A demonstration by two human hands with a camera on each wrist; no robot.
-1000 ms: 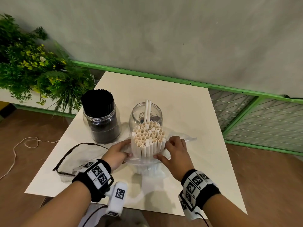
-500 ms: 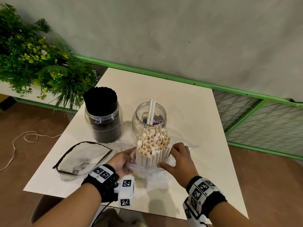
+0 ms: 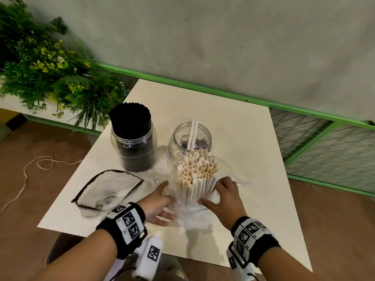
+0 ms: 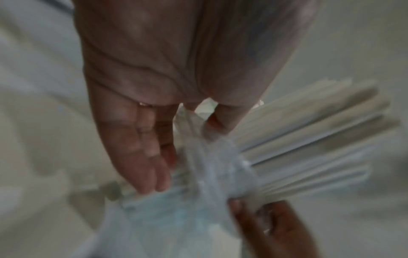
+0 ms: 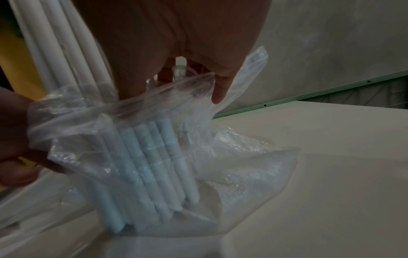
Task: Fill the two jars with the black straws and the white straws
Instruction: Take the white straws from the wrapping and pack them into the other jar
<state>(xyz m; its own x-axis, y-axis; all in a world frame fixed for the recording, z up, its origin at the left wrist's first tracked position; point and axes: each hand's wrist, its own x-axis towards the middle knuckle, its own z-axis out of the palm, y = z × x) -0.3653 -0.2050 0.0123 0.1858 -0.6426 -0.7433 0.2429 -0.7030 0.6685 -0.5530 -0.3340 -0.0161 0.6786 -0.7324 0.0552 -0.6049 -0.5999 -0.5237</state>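
The bundle of white straws (image 3: 197,175) is standing upright on the worktop (image 3: 243,159), just in front of the clear jar (image 3: 189,142), and its lower part is sitting inside a clear plastic bag (image 3: 190,207). I am holding this bundle from both sides. My left hand (image 3: 157,203) is touching the bag on the left; in the left wrist view its fingers (image 4: 143,157) are lying almost straight along the plastic, and the thumb is pressing on the crumpled film near the straws (image 4: 309,139). My right hand (image 3: 225,197) is on the right side, and in the right wrist view its thumb (image 5: 220,90) and fingers are pinching the rim of the bag (image 5: 154,131), where the straw ends (image 5: 150,160) are showing through the plastic. The clear jar is holding only two white straws (image 3: 191,134), which are leaning against its far rim. To the left of it, the second jar (image 3: 134,147) is standing full of black straws (image 3: 129,118). Another plastic bag with a dark edge (image 3: 107,189) is lying flat on the worktop, left of my left hand. Green plants (image 3: 50,67) are standing beyond the worktop's left corner, and a light cord (image 3: 24,175) is lying on the floor.
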